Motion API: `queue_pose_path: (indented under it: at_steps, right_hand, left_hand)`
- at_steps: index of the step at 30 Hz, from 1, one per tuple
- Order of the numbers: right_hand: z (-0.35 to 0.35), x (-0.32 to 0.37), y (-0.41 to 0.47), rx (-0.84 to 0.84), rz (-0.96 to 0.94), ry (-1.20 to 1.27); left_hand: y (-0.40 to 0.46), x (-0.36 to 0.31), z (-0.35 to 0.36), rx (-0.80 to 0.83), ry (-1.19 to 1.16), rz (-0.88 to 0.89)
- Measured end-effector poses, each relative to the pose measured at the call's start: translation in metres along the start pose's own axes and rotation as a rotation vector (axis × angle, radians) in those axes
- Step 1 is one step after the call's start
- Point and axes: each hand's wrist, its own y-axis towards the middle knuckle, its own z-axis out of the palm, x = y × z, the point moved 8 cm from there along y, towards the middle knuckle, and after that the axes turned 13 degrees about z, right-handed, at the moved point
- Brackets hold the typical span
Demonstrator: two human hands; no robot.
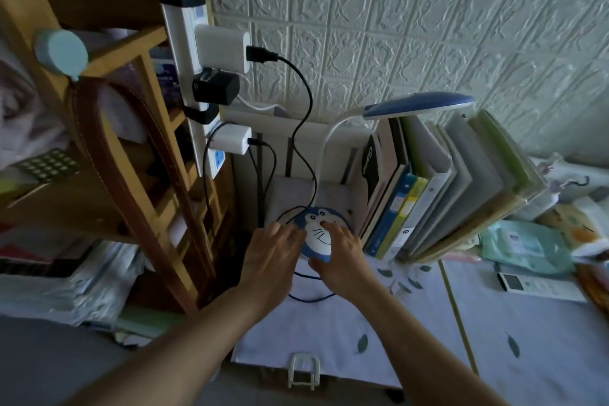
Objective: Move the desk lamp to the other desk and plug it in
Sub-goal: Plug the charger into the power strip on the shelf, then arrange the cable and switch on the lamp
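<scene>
The desk lamp has a round blue base with a cartoon cat face [317,234], a thin white neck and a blue-and-white head [418,105]. The base rests on the cloth-covered desk [379,333]. My right hand [342,257] grips the base's right and front edge, thumb under the near rim, fingers on top. My left hand [272,254] lies against the base's left side with fingers spread. The lamp's black cable [304,109] runs up to a white adapter [222,49] in the power strip [191,53].
A wooden shelf [141,128] with a brown strap [145,194] stands at the left, the power strip fixed to its post. A row of books [445,184] leans right of the lamp. A remote [534,285] and packets lie at the right. A textured wall is behind.
</scene>
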Motion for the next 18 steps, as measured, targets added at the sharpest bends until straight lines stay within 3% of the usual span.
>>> queue_pose_path:
  at_steps: [12, 18]
  right_hand:
    - [0.047, -0.028, 0.000, 0.166, 0.080, -0.080]
    - [0.055, -0.002, -0.007, 0.181, -0.074, -0.230]
  left_hand:
    - [-0.006, 0.000, 0.036, 0.248, 0.022, -0.039]
    - [-0.019, 0.002, 0.030, 0.220, 0.061, -0.061]
